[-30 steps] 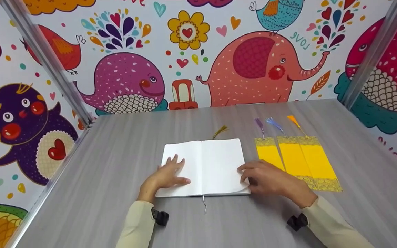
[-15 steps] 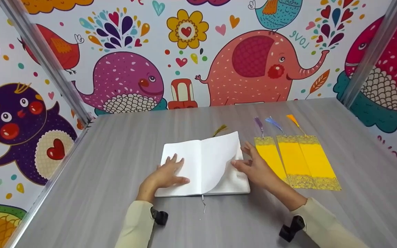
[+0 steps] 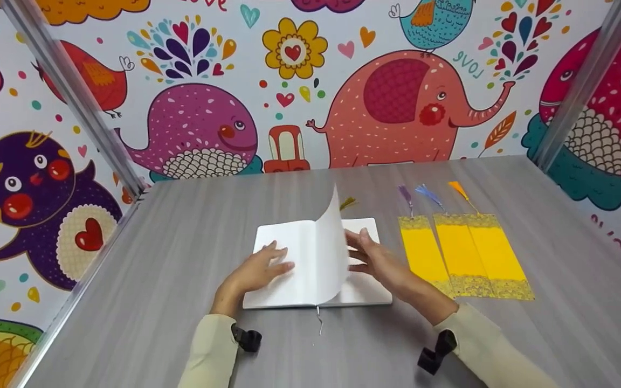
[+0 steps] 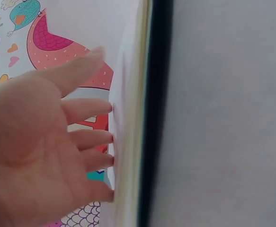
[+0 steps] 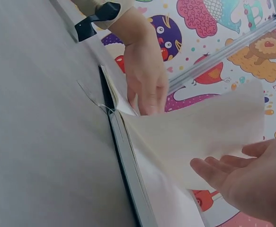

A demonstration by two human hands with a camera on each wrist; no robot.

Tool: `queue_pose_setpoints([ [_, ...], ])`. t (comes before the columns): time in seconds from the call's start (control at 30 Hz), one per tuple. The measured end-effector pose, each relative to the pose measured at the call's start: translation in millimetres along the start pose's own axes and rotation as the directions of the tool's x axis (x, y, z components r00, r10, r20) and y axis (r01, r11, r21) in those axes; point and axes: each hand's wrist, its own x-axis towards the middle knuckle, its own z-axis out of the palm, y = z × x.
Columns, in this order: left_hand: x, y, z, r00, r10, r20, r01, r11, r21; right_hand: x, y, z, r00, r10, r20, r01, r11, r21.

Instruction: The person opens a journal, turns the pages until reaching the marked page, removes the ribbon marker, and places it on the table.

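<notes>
An open notebook with blank white pages lies on the table. My left hand rests on its left page, fingers spread and fingertips on the paper. One page stands raised near the spine, curving upward. Behind that page is my right hand, its fingers extended toward the paper and their tips right at it. In the right wrist view the right hand shows its palm and straight fingers beside the lifted page. The left wrist view shows the notebook's dark cover edge-on, with the left fingertips against the paper.
Three yellow bookmarks with glittery ends lie right of the notebook, bearing purple, blue and orange tassels. An olive tassel pokes out behind the notebook. A thin ribbon hangs from its spine. Patterned walls surround the table.
My right hand has moved left from the notebook's lower right corner, and the page has risen from the right side to stand near the spine. The left hand stays on the left page.
</notes>
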Motion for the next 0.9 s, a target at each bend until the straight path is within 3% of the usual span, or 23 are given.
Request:
queue_pose_setpoints([
  [0.13,3.9,-2.7,-2.2,0.994,-0.004,-0.112,-0.018,0.981,-0.195,5.8,1,14,0.999,-0.043,0.021,0.045,0.994,-0.097],
  [0.3,7.2,-6.3,-9.0,0.982,-0.046,-0.182,-0.034,0.91,-0.414,10.5,6,32,0.998,-0.051,0.025,0.056,0.955,-0.29],
  [0.47,7.1,-9.4,-16.6,0.972,-0.07,-0.225,-0.056,0.858,-0.511,15.1,11,41,0.996,-0.06,0.064,0.083,0.886,-0.456],
  [0.63,4.7,-11.1,-22.6,0.961,-0.138,-0.238,-0.023,0.822,-0.569,18.6,11,45,0.992,-0.024,0.123,0.088,0.833,-0.546],
  [0.73,3.2,-11.2,-23.7,0.956,-0.16,-0.246,0.001,0.841,-0.541,18.4,11,46,0.988,0.007,0.152,0.087,0.79,-0.606],
  [0.9,3.7,-10.3,-21.7,0.955,-0.165,-0.245,0.041,0.896,-0.443,17.5,13,47,0.982,0.047,0.181,0.095,0.71,-0.698],
])
